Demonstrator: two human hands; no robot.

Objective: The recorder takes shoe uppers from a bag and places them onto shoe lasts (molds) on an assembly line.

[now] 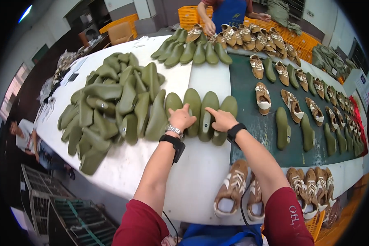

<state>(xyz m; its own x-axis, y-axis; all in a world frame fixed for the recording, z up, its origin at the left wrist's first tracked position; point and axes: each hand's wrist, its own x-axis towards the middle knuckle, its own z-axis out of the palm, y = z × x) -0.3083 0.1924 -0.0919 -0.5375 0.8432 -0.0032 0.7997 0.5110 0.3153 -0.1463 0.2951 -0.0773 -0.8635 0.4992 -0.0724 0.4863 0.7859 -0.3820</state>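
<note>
My left hand [180,118] rests on an olive green shoe last [193,103] in a short row on the white table [201,172]. My right hand [222,119] lies on the neighbouring lasts, one [208,107] under its fingers and another [228,105] beside it. Neither hand is closed around a last; the fingers lie spread on top. A further last [172,101] stands at the row's left end. Both wrists wear black bands, and the left also has a metal bracelet.
A big heap of green lasts [110,102] lies left. A dark green mat [258,127] at right carries brown-and-white shoes [262,98] and lasts. More shoes [233,188] sit near me. Another person [227,14] works across, before orange crates [188,14]. Wire racks [61,205] stand lower left.
</note>
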